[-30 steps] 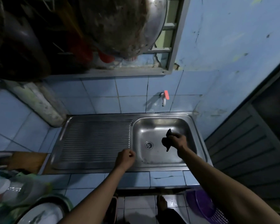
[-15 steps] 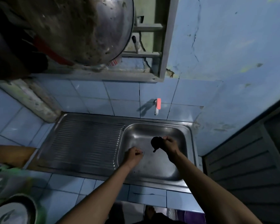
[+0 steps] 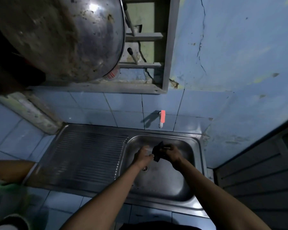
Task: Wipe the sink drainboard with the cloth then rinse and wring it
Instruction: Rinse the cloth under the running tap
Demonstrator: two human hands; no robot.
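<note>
Both hands were over the sink basin [image 3: 176,183]. The right hand [image 3: 170,152] had its fingers curled round a dark cloth [image 3: 157,151], bunched up w/ a corner poking up toward the back wall. The left hand [image 3: 142,156] sat just beside it on the left, fingertips at the cloth's lower edge; fingers looked partly curled, but blur made it hard to tell whether they actually pinched the fabric or only touched it. Cloth hung above the basin, a bit behind the drain [image 3: 145,168], w/ the left wrist partly covering the drain.

The ribbed drainboard [image 3: 88,155] lay to the left of the basin, nothing on it. A white tap [image 3: 161,119] w/ an orange-red handle stuck out of the blue tiled wall [image 3: 123,105] behind the basin; water flow couldn't be made out. A big, stained metal pan [image 3: 70,37] hung overhead at upper left, in front of a grey window frame [image 3: 166,47]. A wooden board [image 3: 8,170] and sth green, blurry, sat at the far left edge.
</note>
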